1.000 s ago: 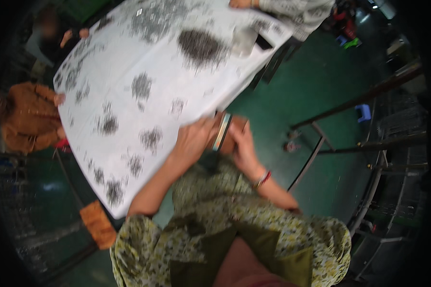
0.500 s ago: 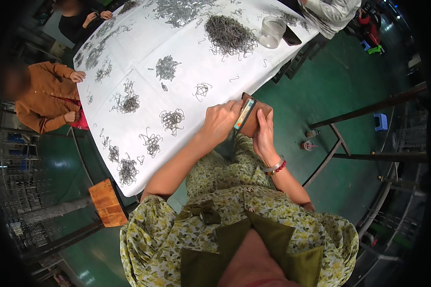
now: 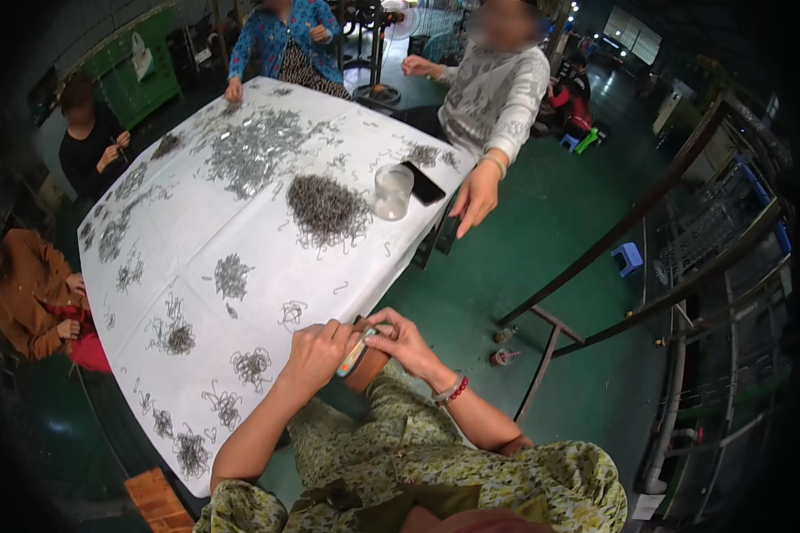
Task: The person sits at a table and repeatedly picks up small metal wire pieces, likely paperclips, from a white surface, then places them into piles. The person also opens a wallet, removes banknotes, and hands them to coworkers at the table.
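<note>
Just off the table's near edge, my left hand (image 3: 318, 357) grips one side of a brown, leather-like folding case (image 3: 368, 371). A bright teal-and-cream strip shows along its side; whether that is a card or a lit screen I cannot tell. My right hand (image 3: 405, 345) pinches the case's upper edge with thumb and fingers, a silvery bangle and red beads at its wrist. Nearest to my hands on the white-covered table (image 3: 284, 224) lies a small loose bunch of wire hooks (image 3: 292, 313). Another bunch of hooks (image 3: 252, 365) lies beside my left forearm.
A dense heap of hooks (image 3: 327, 210) lies near a clear plastic tub (image 3: 393, 192) and a black phone (image 3: 424, 183). Several people sit or stand around the table; one at far right reaches a hand (image 3: 478, 197) past its edge. Metal rails (image 3: 613, 238) stand right.
My view has tilted up, showing more of the far side and people. My right hand has gone from the case's side to its top edge. The case stays in both hands.
</note>
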`<state>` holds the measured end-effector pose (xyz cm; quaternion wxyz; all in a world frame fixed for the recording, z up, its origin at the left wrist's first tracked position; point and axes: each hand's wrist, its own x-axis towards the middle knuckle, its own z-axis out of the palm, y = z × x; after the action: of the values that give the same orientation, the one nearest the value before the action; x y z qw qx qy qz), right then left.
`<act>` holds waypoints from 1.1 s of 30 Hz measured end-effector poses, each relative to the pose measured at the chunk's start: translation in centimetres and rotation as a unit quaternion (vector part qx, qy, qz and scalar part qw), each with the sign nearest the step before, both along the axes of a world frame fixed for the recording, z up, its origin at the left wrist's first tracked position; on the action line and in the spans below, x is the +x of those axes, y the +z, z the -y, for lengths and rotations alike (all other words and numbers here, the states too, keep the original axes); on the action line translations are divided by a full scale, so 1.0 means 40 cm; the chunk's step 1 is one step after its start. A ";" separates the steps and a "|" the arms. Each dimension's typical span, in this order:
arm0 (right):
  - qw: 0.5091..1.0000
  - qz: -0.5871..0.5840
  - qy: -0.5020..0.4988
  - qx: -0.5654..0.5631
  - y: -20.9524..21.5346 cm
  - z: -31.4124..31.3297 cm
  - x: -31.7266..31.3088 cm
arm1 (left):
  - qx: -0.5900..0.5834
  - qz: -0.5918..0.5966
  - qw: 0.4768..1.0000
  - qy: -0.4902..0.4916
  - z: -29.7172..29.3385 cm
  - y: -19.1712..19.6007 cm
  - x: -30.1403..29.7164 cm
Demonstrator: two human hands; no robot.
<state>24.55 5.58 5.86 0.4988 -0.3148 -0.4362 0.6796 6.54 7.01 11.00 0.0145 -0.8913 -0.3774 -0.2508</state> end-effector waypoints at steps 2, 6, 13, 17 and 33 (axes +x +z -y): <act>1.000 -0.004 0.022 -0.019 0.046 0.023 -0.010 | 0.049 0.055 0.996 -0.051 0.004 0.019 -0.005; 0.999 0.017 0.024 -0.028 0.087 0.048 -0.007 | 0.074 0.066 0.992 -0.081 0.016 0.029 0.006; 0.998 0.063 0.013 -0.018 0.078 0.037 0.027 | 0.028 -0.110 0.989 -0.093 0.006 0.044 0.030; 0.994 0.105 0.030 -0.012 0.077 0.041 0.040 | 0.055 -0.142 0.979 -0.133 0.004 0.057 0.029; 0.978 0.201 0.036 0.037 0.087 0.043 0.048 | 0.111 -0.116 0.967 -0.198 -0.013 0.063 0.032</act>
<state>26.48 3.85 9.34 0.3870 -0.4103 -0.5637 0.6034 7.83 7.52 13.51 0.1076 -0.9640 -0.1592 -0.1840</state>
